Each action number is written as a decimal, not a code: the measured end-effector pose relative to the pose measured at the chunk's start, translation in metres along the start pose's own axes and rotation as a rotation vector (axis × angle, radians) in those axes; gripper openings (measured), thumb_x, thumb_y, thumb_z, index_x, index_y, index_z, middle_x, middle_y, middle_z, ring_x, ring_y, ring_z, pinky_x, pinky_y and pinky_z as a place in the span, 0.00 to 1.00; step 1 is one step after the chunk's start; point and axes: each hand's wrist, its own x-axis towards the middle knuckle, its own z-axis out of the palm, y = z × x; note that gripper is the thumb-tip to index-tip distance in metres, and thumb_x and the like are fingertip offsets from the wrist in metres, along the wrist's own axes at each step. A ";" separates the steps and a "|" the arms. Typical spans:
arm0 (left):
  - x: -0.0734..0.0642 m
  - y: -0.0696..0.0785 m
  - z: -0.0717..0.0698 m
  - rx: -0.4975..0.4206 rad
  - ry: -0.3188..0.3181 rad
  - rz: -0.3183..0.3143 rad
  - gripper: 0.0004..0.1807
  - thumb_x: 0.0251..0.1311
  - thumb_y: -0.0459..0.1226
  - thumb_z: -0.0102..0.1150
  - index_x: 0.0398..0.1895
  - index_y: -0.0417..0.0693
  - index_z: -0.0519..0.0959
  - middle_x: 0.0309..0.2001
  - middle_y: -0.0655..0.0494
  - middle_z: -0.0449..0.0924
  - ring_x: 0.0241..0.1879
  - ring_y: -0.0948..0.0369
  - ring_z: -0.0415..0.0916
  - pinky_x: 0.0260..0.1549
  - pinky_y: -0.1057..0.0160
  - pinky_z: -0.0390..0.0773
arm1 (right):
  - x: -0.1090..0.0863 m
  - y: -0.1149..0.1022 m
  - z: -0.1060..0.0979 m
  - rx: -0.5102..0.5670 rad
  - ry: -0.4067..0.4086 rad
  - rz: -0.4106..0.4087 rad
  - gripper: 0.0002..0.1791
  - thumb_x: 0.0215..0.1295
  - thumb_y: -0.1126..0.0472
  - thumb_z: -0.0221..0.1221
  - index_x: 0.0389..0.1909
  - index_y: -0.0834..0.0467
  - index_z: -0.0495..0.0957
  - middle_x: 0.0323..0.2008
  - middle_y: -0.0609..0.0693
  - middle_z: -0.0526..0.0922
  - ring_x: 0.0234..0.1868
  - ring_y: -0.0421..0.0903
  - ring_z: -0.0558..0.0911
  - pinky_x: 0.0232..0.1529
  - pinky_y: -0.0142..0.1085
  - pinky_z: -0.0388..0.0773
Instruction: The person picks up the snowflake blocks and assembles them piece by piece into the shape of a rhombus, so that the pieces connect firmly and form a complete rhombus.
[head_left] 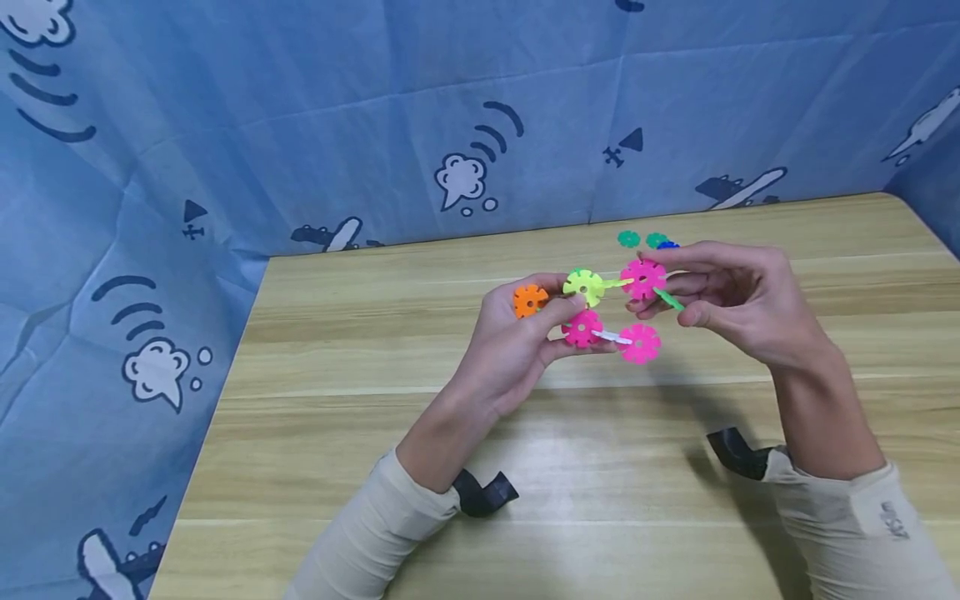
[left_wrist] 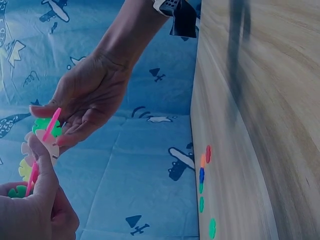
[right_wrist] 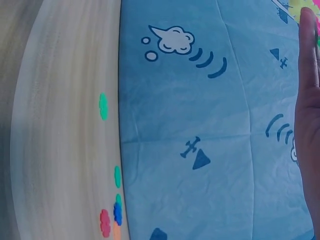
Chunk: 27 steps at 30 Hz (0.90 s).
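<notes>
My left hand (head_left: 517,333) holds a linked chain of flower-shaped, notched plastic discs above the table. The chain has an orange disc (head_left: 529,301), a yellow disc (head_left: 588,288) under the thumb, and a lower pink disc (head_left: 582,328). A white disc (head_left: 611,337), seen edge-on, links that one to another pink disc (head_left: 640,344). At the right end, my right hand (head_left: 757,292) pinches an upright pink disc (head_left: 642,279) and a green disc (head_left: 670,298) set edge-on against it, between thumb and fingers. A hand (right_wrist: 309,120) shows only partly in the right wrist view.
Loose discs lie near the table's back edge: green (head_left: 628,239), blue (right_wrist: 117,214), red (right_wrist: 104,223) and orange (right_wrist: 117,231). The wooden table (head_left: 337,417) meets a blue patterned cloth (head_left: 337,125) behind and at the left. Black bands (head_left: 483,493) stick out from the sleeves.
</notes>
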 end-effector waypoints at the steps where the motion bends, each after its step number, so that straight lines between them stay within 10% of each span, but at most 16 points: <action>1: 0.000 0.000 0.000 0.001 -0.002 0.000 0.12 0.74 0.23 0.54 0.57 0.28 0.77 0.54 0.47 0.77 0.48 0.57 0.79 0.58 0.42 0.85 | 0.000 0.000 0.001 0.002 0.007 0.002 0.29 0.64 0.78 0.68 0.64 0.84 0.72 0.59 0.63 0.89 0.53 0.52 0.93 0.54 0.34 0.89; 11: 0.000 0.002 0.000 -0.027 -0.002 -0.064 0.17 0.75 0.23 0.53 0.64 0.25 0.73 0.55 0.48 0.78 0.49 0.57 0.80 0.61 0.43 0.83 | 0.004 0.008 0.011 0.044 0.066 -0.083 0.22 0.67 0.74 0.68 0.58 0.83 0.77 0.51 0.62 0.92 0.40 0.46 0.94 0.44 0.28 0.89; 16: -0.004 0.001 0.006 -0.077 0.001 -0.096 0.18 0.76 0.23 0.53 0.66 0.27 0.74 0.59 0.47 0.78 0.56 0.57 0.79 0.65 0.42 0.80 | 0.006 0.006 0.015 -0.091 0.250 -0.114 0.13 0.65 0.71 0.72 0.45 0.77 0.86 0.33 0.51 0.93 0.20 0.37 0.75 0.18 0.25 0.60; 22: -0.004 -0.002 0.009 -0.143 0.060 0.017 0.14 0.74 0.23 0.54 0.60 0.30 0.73 0.58 0.45 0.77 0.53 0.54 0.79 0.61 0.37 0.82 | 0.010 0.002 0.016 -0.173 0.363 -0.063 0.12 0.64 0.78 0.69 0.45 0.82 0.83 0.35 0.55 0.94 0.27 0.43 0.92 0.33 0.27 0.87; 27: -0.001 -0.004 0.008 -0.218 0.119 0.060 0.11 0.74 0.23 0.56 0.55 0.35 0.75 0.55 0.48 0.77 0.51 0.55 0.79 0.57 0.37 0.85 | 0.012 0.001 0.019 -0.229 0.434 -0.079 0.06 0.64 0.86 0.61 0.40 0.86 0.81 0.29 0.56 0.92 0.21 0.43 0.88 0.27 0.30 0.86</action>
